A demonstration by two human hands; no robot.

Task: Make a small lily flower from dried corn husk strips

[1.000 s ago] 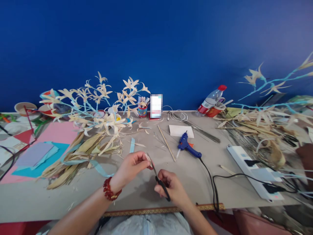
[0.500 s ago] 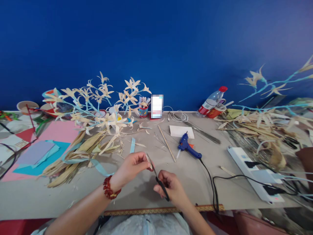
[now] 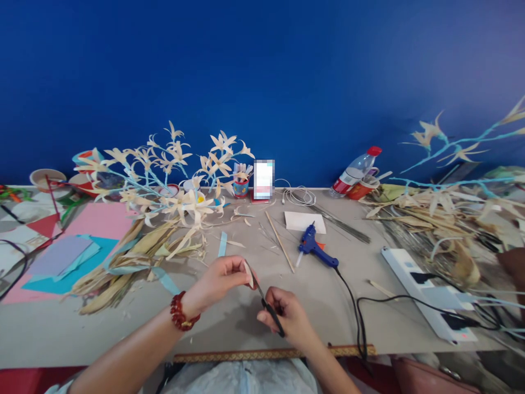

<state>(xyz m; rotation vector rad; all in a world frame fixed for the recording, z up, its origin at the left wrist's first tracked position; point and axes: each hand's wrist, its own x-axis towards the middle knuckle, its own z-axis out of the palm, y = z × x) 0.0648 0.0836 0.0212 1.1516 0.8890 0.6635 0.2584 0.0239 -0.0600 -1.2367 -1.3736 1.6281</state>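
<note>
My left hand [image 3: 228, 278], with a red bead bracelet at the wrist, pinches a small pale strip [image 3: 249, 273] that looks like dried husk. Closed around the handles of black-handled scissors [image 3: 272, 314] is my right hand [image 3: 286, 313]. The scissor blades point up and to the left and lie right beside the pale strip at my left fingertips. Whether the blades touch it I cannot tell. Beyond my hands, a blue hot glue gun [image 3: 315, 246] rests by a white card [image 3: 304, 221], and a thin wooden stick [image 3: 280, 241] lies on the table.
Husk flowers [image 3: 192, 205] on blue stems and a husk bundle [image 3: 135, 262] spread to the left, beside coloured paper [image 3: 61, 257]. On the right are a power strip [image 3: 426, 295] with cables, a tilted bottle [image 3: 355, 171] and a pile of husks [image 3: 443, 219].
The pale strip at my left fingertips now shows more of its face beside the blades. My left wrist has shifted slightly left; my right hand has barely moved.
</note>
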